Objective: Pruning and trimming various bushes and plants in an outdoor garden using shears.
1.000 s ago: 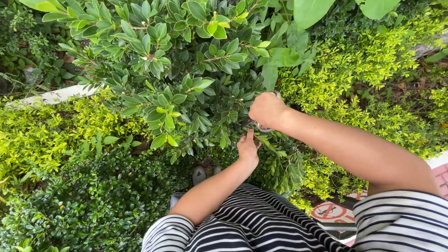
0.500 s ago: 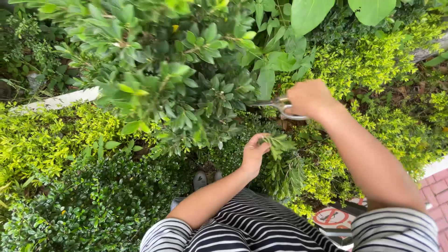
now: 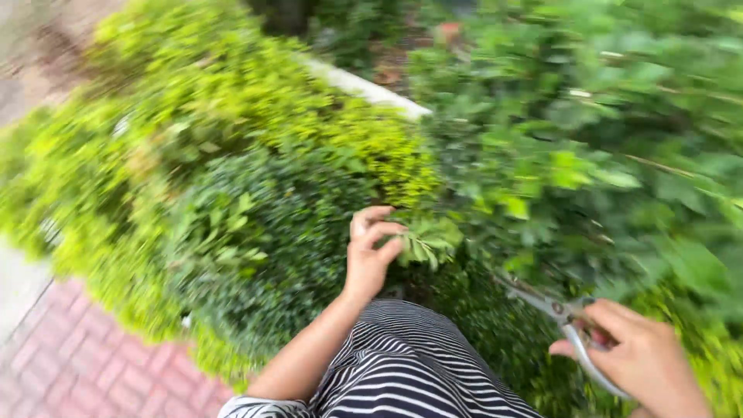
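Observation:
My left hand (image 3: 370, 255) is closed on a small leafy cutting (image 3: 426, 241), held in front of the dark green shrub (image 3: 263, 248). My right hand (image 3: 638, 364) sits low at the lower right, gripping the handles of metal scissors (image 3: 553, 310) whose blades point up and left toward the big-leafed bush (image 3: 588, 147). The scissors are apart from the cutting. My striped clothing (image 3: 410, 371) fills the bottom middle. The picture is blurred by motion.
Yellow-green hedge plants (image 3: 232, 108) spread across the upper left. A pale kerb (image 3: 364, 89) runs behind them. Red brick paving (image 3: 85, 364) lies at the lower left, with a grey strip (image 3: 19, 286) beside it.
The view has swung left and down. My right hand with the scissors has dropped away from the bush to the lower right. My left hand has kept hold of the leafy cutting.

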